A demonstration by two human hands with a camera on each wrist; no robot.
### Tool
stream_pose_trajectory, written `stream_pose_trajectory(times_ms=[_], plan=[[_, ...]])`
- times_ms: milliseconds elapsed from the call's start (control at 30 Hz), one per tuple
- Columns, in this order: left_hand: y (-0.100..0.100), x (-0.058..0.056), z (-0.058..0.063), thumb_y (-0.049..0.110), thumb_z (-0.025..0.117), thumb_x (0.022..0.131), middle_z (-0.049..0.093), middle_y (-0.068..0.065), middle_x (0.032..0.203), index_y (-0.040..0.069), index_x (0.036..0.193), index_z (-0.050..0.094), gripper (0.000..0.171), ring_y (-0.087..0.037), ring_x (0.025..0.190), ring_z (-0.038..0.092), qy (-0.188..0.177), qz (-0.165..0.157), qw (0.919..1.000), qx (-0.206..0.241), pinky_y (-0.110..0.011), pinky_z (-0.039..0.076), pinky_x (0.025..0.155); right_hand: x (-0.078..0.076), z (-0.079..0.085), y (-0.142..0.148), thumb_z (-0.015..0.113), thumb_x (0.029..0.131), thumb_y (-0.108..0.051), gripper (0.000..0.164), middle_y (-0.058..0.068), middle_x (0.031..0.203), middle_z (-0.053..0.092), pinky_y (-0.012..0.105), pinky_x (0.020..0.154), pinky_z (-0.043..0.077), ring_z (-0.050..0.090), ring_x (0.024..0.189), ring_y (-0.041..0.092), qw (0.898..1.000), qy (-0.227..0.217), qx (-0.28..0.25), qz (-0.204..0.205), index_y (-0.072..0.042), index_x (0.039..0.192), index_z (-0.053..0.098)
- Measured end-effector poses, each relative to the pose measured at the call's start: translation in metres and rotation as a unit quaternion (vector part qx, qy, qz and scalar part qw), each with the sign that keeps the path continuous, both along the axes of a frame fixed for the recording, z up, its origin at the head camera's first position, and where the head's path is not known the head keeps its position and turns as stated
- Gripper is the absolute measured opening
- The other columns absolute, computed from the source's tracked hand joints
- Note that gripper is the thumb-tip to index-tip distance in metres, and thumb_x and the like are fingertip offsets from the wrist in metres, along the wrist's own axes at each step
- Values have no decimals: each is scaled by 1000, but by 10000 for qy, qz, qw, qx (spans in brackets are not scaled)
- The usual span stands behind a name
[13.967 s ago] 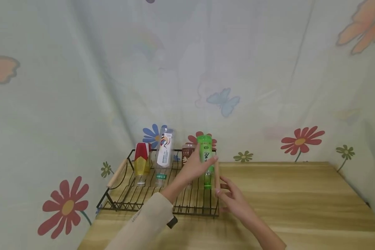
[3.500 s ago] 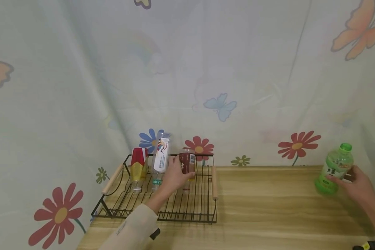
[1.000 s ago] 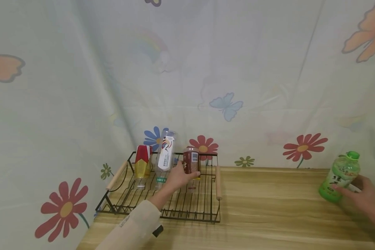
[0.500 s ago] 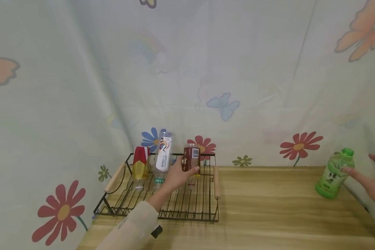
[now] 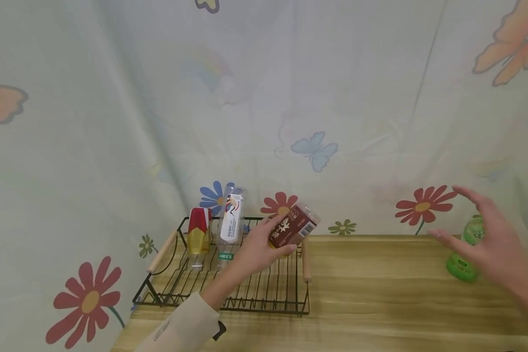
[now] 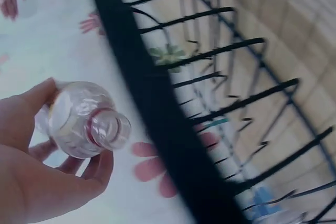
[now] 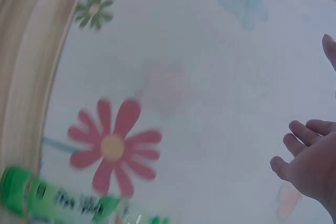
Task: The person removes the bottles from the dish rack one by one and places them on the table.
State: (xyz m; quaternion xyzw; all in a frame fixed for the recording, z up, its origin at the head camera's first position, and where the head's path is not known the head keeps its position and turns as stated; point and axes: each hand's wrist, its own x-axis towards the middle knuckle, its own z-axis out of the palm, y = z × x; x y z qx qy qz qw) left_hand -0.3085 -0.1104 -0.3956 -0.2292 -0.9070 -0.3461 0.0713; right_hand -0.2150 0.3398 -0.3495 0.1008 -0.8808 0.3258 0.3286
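Observation:
My left hand (image 5: 256,248) grips a clear plastic bottle with a brown label (image 5: 294,227), tilted above the right end of a black wire rack (image 5: 264,309). Its base leans to the upper right; the hand hides the neck in the head view. Seen by the left wrist camera, the bottle's capless mouth (image 6: 114,129) points away from the palm. My right hand (image 5: 497,244) is held spread, holding nothing, and partly covers a green tea bottle (image 5: 461,268) standing on the table. In the right wrist view that green bottle (image 7: 63,200) lies apart from the fingers.
Two more bottles lean neck-down in the rack: one red and gold (image 5: 199,234), one clear with a white label (image 5: 231,217). Wooden handles (image 5: 306,261) flank the rack. A flower-printed curtain (image 5: 356,122) hangs behind the wood-grain table (image 5: 378,303).
The brown-labelled bottle has been lifted from its slot and tipped rightward. My right hand has released the green bottle, which earlier moved from the rack to the table's right, and swung leftward in front of it.

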Motion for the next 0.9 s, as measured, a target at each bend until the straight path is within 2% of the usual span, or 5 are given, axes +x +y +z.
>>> stream_pose_trajectory(times_ms=[100, 167, 267, 467, 900], plan=[[5, 11, 10, 50, 82, 92, 54, -6, 151, 31, 162, 44, 82, -27, 125, 58, 385, -99, 9986, -352, -47, 58, 94, 0, 3, -29, 93, 82, -11, 101, 4, 162, 45, 21, 118, 22, 36, 149, 13, 9979, 67, -28, 638, -31, 165, 38], [9, 17, 15, 49, 83, 91, 58, -2, 146, 27, 159, 48, 79, -23, 123, 58, 618, -151, 9962, -594, -44, 58, 95, -1, 4, -48, 95, 79, -10, 103, -1, 159, 48, 9, 105, 24, 40, 140, 2, 9953, 145, 107, 954, -32, 164, 40], [14, 23, 22, 47, 85, 90, 59, 3, 144, 22, 154, 52, 76, -19, 125, 56, 879, -198, 9920, -888, -42, 56, 99, -4, 1, -75, 97, 77, -15, 107, -3, 162, 46, 17, 107, 33, 42, 142, 5, 9903, 222, 441, 1301, -32, 165, 38], [23, 29, 30, 39, 87, 89, 59, 2, 144, 21, 153, 53, 75, -21, 127, 53, 1330, -294, 9809, -1385, -43, 55, 101, -24, -16, -118, 96, 78, -36, 109, 8, 163, 44, 66, 103, 48, 45, 145, 35, 9739, 548, 1498, 1615, -19, 166, 35], [48, 30, 22, 34, 89, 88, 58, -1, 141, 23, 150, 57, 71, -23, 126, 55, 1657, -433, 9691, -1773, -44, 54, 104, -48, -41, -155, 100, 71, -39, 103, 15, 152, 53, 63, 106, 48, 52, 136, 39, 9547, 1011, 2052, 1901, -2, 153, 51]])
